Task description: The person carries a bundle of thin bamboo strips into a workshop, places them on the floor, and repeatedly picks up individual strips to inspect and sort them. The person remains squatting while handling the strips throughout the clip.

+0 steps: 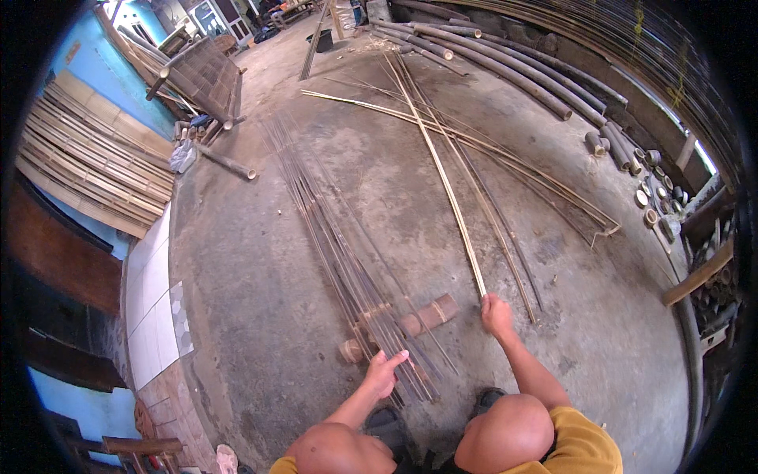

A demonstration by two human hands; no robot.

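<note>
In front of my knees, my left hand (383, 374) is closed around the near part of a bundle of long, dark bamboo strips (322, 237), thumb on top. The bundle stretches away across the floor, its far end blurred. Beneath it, a short thick bamboo piece (430, 314) lies crosswise. Farther right, my right hand (497, 314) grips the near end of pale, slender bamboo strips (450, 197), which run away from me to the far side. Beside these lie darker loose strips (501, 225), crossed by another set of light strips (521, 162).
Thick bamboo poles (513, 71) lie at the far right, with short cut bamboo pieces (643, 193) along the right edge. A woven bamboo panel (201, 79) leans at the far left. Split bamboo slats (95, 150) are stacked by the blue wall (83, 43). A dark bucket (322, 41) stands far off.
</note>
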